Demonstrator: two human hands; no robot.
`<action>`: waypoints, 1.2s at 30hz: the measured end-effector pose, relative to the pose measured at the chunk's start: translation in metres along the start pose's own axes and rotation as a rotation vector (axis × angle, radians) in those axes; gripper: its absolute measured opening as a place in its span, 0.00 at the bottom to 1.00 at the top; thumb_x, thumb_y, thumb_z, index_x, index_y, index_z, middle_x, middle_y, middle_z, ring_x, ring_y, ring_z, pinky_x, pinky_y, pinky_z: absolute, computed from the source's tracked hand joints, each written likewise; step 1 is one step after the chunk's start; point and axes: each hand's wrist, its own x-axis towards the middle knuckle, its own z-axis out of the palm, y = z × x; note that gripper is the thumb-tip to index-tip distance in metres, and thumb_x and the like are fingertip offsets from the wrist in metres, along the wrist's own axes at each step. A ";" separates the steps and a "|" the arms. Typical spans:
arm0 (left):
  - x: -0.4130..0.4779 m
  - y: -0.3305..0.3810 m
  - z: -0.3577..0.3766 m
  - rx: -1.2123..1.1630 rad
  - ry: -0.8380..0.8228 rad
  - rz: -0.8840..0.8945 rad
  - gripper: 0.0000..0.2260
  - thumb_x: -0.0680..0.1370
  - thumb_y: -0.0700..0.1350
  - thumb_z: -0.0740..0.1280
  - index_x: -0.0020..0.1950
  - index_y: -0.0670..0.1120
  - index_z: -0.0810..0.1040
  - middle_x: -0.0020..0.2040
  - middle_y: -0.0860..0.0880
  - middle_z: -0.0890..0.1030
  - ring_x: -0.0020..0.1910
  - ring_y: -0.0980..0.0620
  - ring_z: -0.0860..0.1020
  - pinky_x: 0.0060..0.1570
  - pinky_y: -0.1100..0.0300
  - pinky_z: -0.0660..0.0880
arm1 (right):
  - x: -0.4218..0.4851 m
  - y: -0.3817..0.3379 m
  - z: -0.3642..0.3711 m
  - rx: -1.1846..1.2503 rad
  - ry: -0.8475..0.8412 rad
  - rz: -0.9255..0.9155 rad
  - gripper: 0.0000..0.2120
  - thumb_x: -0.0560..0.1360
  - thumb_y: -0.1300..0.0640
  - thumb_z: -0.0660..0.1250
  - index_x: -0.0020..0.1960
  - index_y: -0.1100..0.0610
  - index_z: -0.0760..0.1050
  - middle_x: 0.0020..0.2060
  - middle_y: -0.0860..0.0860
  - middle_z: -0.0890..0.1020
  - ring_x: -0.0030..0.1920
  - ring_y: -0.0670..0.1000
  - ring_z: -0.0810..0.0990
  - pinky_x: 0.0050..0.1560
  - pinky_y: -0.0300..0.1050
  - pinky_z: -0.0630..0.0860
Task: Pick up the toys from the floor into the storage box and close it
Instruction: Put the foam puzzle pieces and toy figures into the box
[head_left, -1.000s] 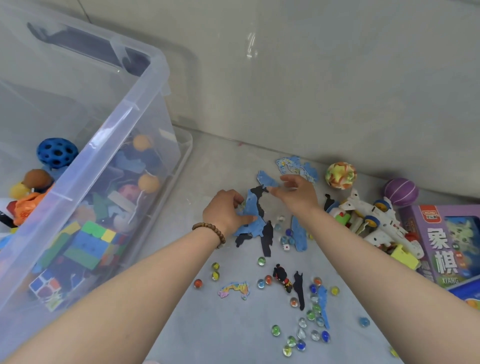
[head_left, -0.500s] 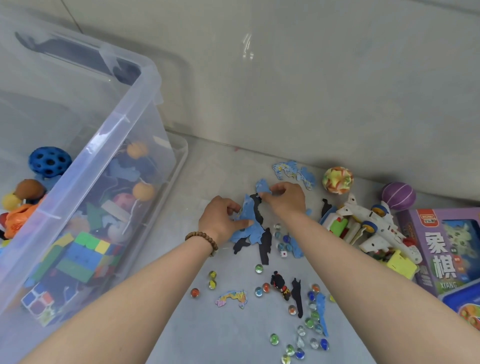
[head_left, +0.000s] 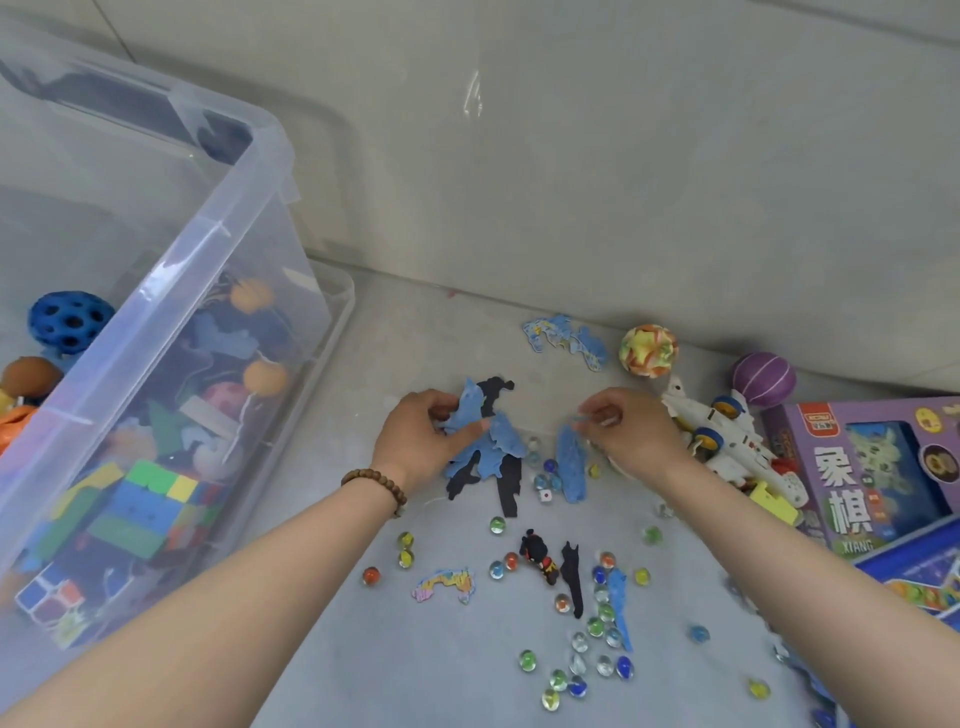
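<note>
The left hand (head_left: 426, 441) holds a bunch of flat blue and black puzzle pieces (head_left: 498, 441). Its thumb sits on top, so the thin bits stay stacked and do not slide apart. The right hand (head_left: 631, 434) has its fingers pinched close together just over another blue piece (head_left: 571, 465) that lies on the floor (head_left: 415, 675). I cannot tell if it has hold of anything. I think the pieces are being gathered into one pile so they can all go in together. The clear storage box (head_left: 171, 291) stands open on the left, close by, with blocks and balls already inside. Lots is left on the floor: marbles (head_left: 576, 644) spread between the arms, a white toy plane (head_left: 727, 441), a yellow ball (head_left: 648, 351) and a purple ball (head_left: 763, 379) by the wall, and a purple game box (head_left: 872, 467). The marbles could roll away, so they will need a careful scoop.
</note>
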 end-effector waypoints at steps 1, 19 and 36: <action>-0.001 0.003 0.003 0.049 0.010 0.003 0.23 0.68 0.57 0.73 0.57 0.47 0.75 0.52 0.51 0.75 0.48 0.55 0.74 0.47 0.63 0.70 | -0.003 0.006 0.000 -0.081 -0.007 0.019 0.12 0.72 0.53 0.70 0.54 0.56 0.77 0.48 0.50 0.80 0.44 0.45 0.75 0.41 0.36 0.69; 0.000 0.010 0.013 0.309 0.070 0.001 0.30 0.67 0.58 0.74 0.61 0.45 0.68 0.58 0.46 0.67 0.56 0.46 0.70 0.48 0.53 0.73 | -0.015 0.002 0.031 -0.084 0.050 0.242 0.25 0.68 0.49 0.74 0.60 0.57 0.70 0.58 0.54 0.70 0.55 0.53 0.74 0.50 0.46 0.72; 0.000 0.002 0.010 0.121 0.105 0.038 0.22 0.65 0.49 0.78 0.49 0.47 0.69 0.48 0.49 0.71 0.48 0.48 0.71 0.42 0.60 0.64 | -0.015 0.009 0.031 0.031 0.043 0.183 0.15 0.68 0.60 0.73 0.45 0.57 0.67 0.42 0.48 0.76 0.46 0.49 0.76 0.41 0.45 0.72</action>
